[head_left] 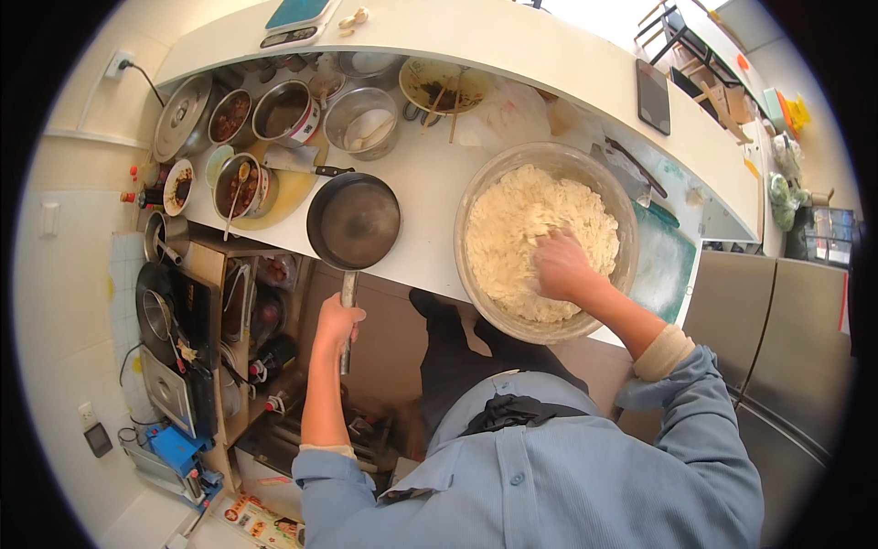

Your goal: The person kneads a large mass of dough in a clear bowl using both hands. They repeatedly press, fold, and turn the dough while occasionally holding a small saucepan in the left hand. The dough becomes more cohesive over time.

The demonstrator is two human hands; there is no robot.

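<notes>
My left hand [337, 320] grips the metal handle [348, 302] of a dark, deep pan [354, 221]. The pan is held level by the counter's front edge, with no food visible in it. A large metal basin [625, 206] stands to the right, filled with pale, crumbly flour dough [511, 226]. My right hand [564, 264] reaches into this dough, slightly blurred. Its fingers are partly hidden in the dough, so their grip does not show.
A cleaver [291, 158] lies on a round yellow board [295, 195] beside a pot of food [264, 192]. Behind stand a metal bowl with a ladle [361, 123] and a patterned bowl with chopsticks [411, 82]. A raised shelf [480, 48] carries a phone [652, 96].
</notes>
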